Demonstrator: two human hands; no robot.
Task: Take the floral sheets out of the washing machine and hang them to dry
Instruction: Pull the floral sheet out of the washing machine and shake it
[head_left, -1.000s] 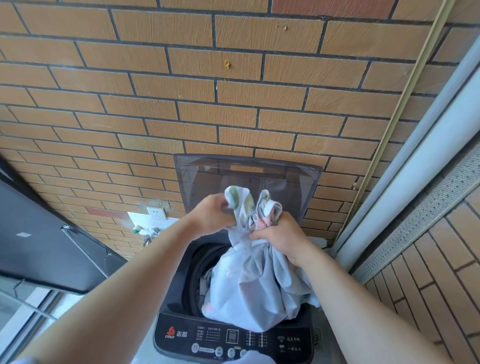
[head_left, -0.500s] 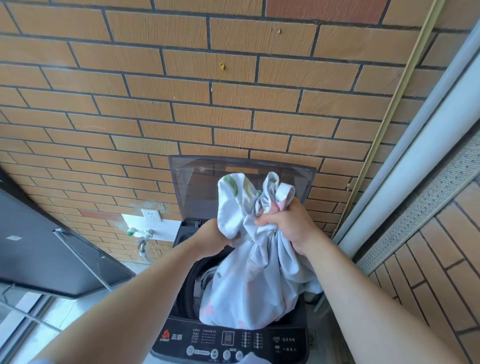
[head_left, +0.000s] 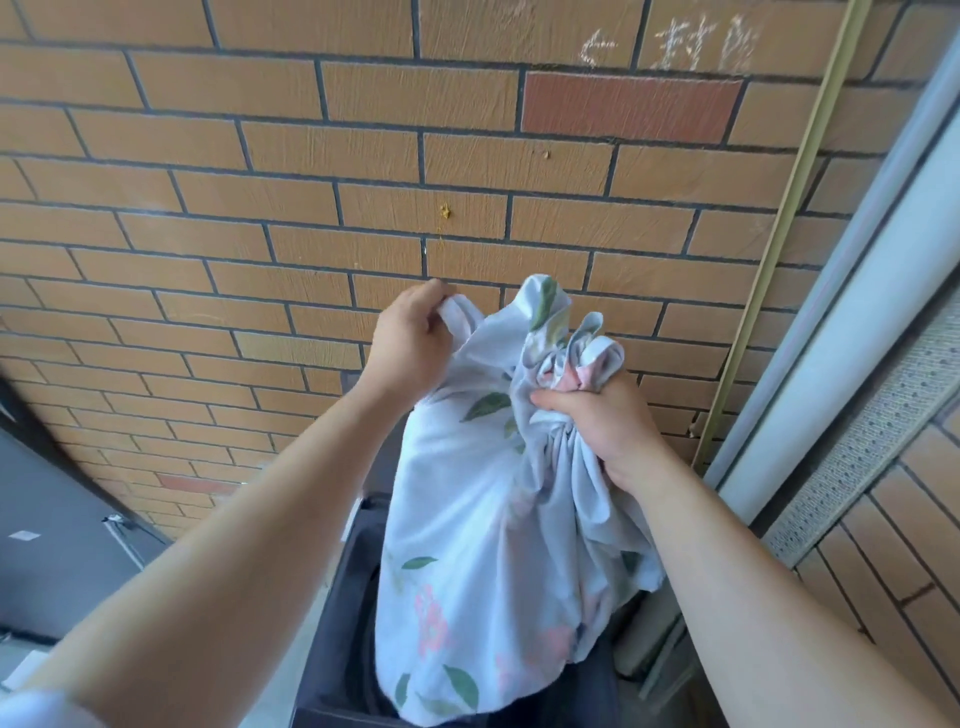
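Both hands, head view: each one grips the floral sheet (head_left: 467, 545), so neither is free.
Left hand (head_left: 410, 340): its fingers curl round a white fold at the bundle's upper left edge, in front of the brick wall (head_left: 311, 197). Half a second ago it sat lower, against the side of the bundle, so I read this as a fresh, higher hold.
Right hand (head_left: 597, 421): a tight fist round the gathered neck of the cloth, with ruffled ends sticking out above the knuckles. It has the same hold as before, carried higher.
Floral sheet: it hangs as a bunched sack between the two hands, higher than a second ago. Its lowest folds reach down to the dark top of the washing machine (head_left: 335, 644); I cannot tell whether they are still inside it.
Washing machine: only a dark strip shows at the bottom edge. The control panel I could see earlier has slid out of frame, since the camera has tipped upward.
Task meaning: I judge the lift-out nearly finished and the hanging not begun; no line or rack shows here.
Risk: wet cloth is likely heavy, and I judge the trailing end could snag on the machine's rim.
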